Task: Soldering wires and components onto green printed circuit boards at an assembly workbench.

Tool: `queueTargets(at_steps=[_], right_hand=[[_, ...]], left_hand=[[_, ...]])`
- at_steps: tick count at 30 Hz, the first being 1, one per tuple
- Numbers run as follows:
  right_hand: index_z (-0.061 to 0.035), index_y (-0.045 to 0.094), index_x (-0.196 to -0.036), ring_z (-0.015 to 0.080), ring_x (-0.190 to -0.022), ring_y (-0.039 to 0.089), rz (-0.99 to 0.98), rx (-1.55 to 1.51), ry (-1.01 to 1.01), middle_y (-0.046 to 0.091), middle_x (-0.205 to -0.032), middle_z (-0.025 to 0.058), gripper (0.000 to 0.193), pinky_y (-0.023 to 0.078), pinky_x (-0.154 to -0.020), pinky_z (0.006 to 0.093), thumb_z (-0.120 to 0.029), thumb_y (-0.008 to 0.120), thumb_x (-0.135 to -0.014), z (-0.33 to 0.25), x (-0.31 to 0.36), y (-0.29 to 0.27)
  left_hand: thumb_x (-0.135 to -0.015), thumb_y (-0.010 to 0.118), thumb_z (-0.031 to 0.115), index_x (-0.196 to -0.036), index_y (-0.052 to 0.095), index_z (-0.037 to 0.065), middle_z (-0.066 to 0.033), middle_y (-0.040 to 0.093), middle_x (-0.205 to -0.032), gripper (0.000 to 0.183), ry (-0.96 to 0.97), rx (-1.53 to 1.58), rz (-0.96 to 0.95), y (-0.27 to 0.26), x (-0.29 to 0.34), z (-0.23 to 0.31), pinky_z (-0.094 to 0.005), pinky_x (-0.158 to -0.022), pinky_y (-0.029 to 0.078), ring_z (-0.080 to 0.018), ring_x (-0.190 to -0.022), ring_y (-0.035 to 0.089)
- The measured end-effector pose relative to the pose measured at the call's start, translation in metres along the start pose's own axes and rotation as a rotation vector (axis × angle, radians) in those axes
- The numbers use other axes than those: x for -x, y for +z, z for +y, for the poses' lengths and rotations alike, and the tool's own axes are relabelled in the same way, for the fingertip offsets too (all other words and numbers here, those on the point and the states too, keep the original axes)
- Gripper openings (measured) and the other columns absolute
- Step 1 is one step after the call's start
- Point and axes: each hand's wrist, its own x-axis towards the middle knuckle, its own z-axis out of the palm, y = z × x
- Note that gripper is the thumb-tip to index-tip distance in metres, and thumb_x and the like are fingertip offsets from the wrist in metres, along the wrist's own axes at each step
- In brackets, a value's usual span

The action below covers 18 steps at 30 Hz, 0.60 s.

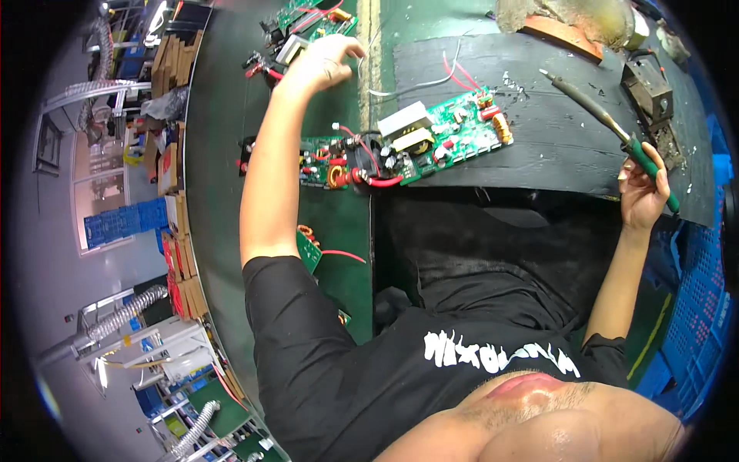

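In my right hand (645, 189) is a soldering iron (643, 158) with a green handle, its fingers wrapped round the grip. The iron's dark shaft slants up and left over the black mat (554, 154), its tip in the air. My left hand (323, 63) reaches to the far left, fingers bent and apart, with no object visible between them. It is nearest to circuit boards (327, 27) that it partly covers. A green circuit board (454, 135) with a copper coil and red and white wires lies on the mat's left part. Another board (315, 165) adjoins it, partly behind my left forearm.
A soldering iron stand (650, 88) stands at the mat's right, near an orange block (563, 38) under a stained, yellowish lump. More boards (309, 250) lie by my left upper arm. Blue crates (700, 308) flank the right side. Shelves with cardboard (173, 69) line the left.
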Motion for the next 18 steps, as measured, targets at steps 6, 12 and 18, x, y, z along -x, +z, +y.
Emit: queueTargets(at_steps=[6,12,18], right_hand=[[0.0026,0.051,-0.12,0.0188,-0.062,0.06,0.038,-0.014,-0.017,0.062,-0.08,0.0151,0.052,0.045,-0.046,0.0228,-0.038,0.05,-0.088,-0.003,0.004,0.017],[0.0024,0.052,-0.118,0.0185,-0.057,0.059,0.137,0.018,-0.01,0.061,-0.076,0.0151,0.05,0.044,-0.042,0.0224,-0.038,0.049,-0.089,0.002,0.003,0.027],[0.003,0.055,-0.112,0.0199,-0.049,0.056,0.135,0.027,-0.088,0.059,-0.071,0.0167,0.047,0.042,-0.039,0.0234,-0.038,0.047,-0.089,0.001,0.008,0.024]], left_hand=[[-0.073,0.061,0.013,-0.089,0.063,0.006,-0.014,0.06,-0.092,0.017,0.148,0.067,0.08,-0.013,-0.03,0.025,-0.0363,-0.082,0.047,-0.0301,-0.089,0.058],[-0.075,0.062,0.01,-0.093,0.062,0.005,-0.0116,0.063,-0.085,0.019,0.343,-0.098,0.52,-0.017,-0.096,0.059,-0.0358,-0.077,0.05,-0.0281,-0.082,0.061],[-0.075,0.065,0.015,-0.093,0.062,0.005,-0.0145,0.064,-0.087,0.02,0.187,-0.275,0.659,-0.07,-0.223,0.08,-0.0376,-0.071,0.051,-0.0308,-0.08,0.062]])
